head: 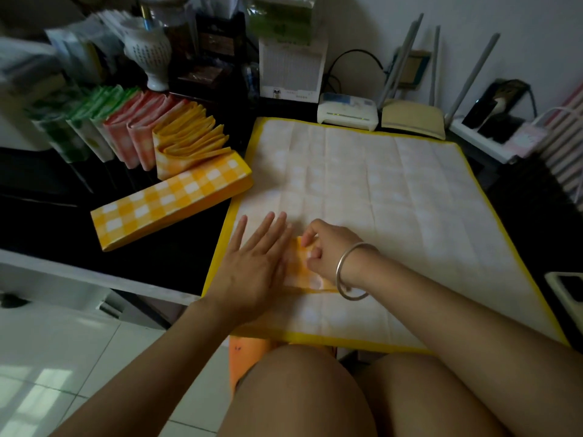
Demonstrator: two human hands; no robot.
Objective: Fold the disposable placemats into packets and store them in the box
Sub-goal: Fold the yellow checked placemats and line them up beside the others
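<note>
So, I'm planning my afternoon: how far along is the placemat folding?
Done: folded green, red and yellow packets stand in a row at left. In hand: the left hand presses and the right hand pinches a small yellow checked fold. Left: the large mat under it lies unfolded.

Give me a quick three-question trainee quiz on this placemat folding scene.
1. True or false: the left hand is curled into a fist.
2. Which wrist wears the bangle? A: left. B: right.
3. Fill in: the right hand pinches a ___ checked piece.
Key: 1 false; 2 B; 3 yellow.
</note>
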